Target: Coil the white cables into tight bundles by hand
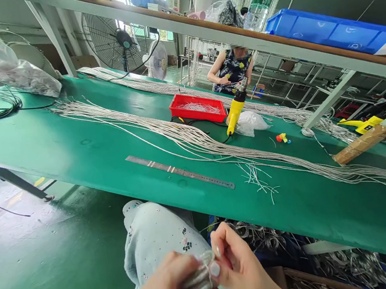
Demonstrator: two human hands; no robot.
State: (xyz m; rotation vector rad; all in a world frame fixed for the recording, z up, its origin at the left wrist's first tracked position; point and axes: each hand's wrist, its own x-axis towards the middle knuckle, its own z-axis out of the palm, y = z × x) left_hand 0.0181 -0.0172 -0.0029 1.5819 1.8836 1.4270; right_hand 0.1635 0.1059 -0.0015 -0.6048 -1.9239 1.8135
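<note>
Low in the head view, over my lap, my left hand (166, 288) is wrapped round a coiled bundle of whitish cable (195, 286). My right hand (239, 268) is at the bundle's right end, with thumb and forefinger pinched close together; what lies between them is too small to make out. Above the hands, a long bunch of white cables (192, 137) runs across the green table (108, 169). A steel ruler (179, 172) lies near the table's front edge, left of some short white offcuts (256, 178).
Behind the cables stand a red tray (197, 109) of white pieces and a yellow heat gun (235, 114). A shelf (209, 24) crosses above, holding a blue bin (333, 30). Another person (232, 70) works beyond. Coiled cables (269, 238) fill containers below the table.
</note>
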